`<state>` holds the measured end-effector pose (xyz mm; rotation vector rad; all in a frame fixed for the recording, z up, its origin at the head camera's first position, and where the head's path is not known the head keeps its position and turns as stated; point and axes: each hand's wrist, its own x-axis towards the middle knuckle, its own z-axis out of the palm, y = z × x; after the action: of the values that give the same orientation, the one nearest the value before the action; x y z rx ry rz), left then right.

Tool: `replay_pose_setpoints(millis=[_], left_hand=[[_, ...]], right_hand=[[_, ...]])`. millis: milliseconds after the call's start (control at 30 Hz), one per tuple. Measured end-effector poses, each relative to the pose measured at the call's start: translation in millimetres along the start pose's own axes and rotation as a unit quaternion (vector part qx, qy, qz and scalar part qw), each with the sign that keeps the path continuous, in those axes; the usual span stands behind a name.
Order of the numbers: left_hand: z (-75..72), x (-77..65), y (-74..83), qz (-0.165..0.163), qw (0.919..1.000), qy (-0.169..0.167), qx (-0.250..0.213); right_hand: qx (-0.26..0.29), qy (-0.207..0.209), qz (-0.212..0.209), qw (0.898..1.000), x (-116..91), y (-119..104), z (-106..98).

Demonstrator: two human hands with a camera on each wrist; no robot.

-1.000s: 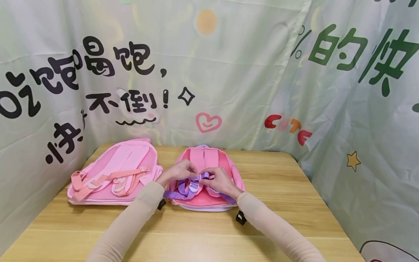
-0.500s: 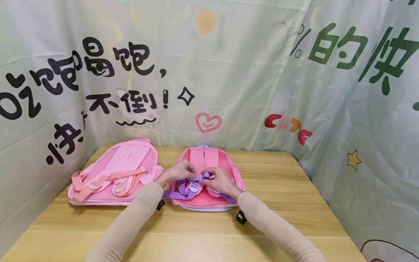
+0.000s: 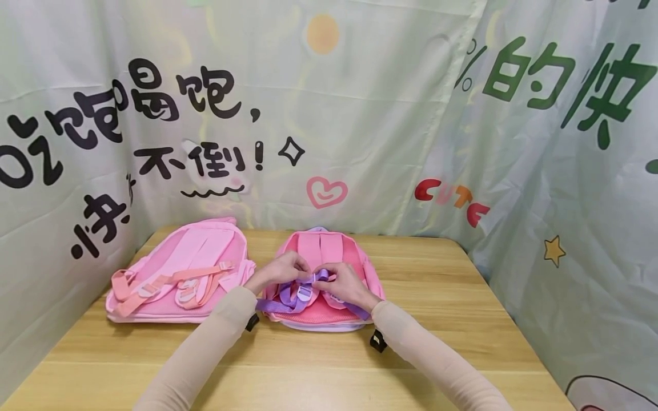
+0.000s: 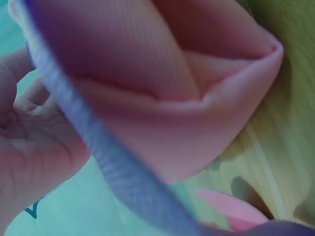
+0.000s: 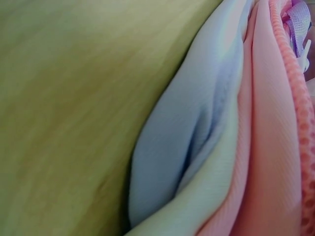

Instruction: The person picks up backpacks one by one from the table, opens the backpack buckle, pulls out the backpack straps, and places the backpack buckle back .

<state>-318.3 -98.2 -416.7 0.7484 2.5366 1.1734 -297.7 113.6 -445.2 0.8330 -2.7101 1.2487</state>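
A pink backpack point(image 3: 354, 257) with lilac edging lies back side up on the table, its purple webbing straps crossing the lower half. Above it my left hand point(image 3: 281, 269) pinches a purple strap point(image 3: 323, 274) between thumb and fingers. Close by on the right, my right hand point(image 3: 349, 283) pinches the same strap's loop, with a small pale piece showing between the fingertips. Below them a white strap adjuster point(image 3: 304, 293) hangs on the webbing. The left wrist view has a purple strap point(image 4: 115, 164) crossing in front of the left palm point(image 4: 39, 135). The right hand is out of the right wrist view.
A second, lighter pink backpack point(image 3: 197, 242) with peach straps lies to the left on the wooden table point(image 3: 432, 342). Printed fabric curtains point(image 3: 380, 142) stand behind and at both sides. Black wrist straps point(image 3: 377, 341) hang under the wrists.
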Motion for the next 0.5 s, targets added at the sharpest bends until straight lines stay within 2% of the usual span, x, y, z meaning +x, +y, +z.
replay_pose_setpoints(millis=[367, 500], left_hand=[[-5.1, -3.3, -2.8, -0.008, 1.0000, 0.002, -0.005], [-3.6, -2.6, -2.1, 0.001, 1.0000, 0.005, 0.004]], right_hand=[[0.004, 0.001, -0.009, 1.000, 0.0, -0.3, 0.0], [0.005, 0.004, -0.011, 1.000, 0.2, 1.0, 0.6]])
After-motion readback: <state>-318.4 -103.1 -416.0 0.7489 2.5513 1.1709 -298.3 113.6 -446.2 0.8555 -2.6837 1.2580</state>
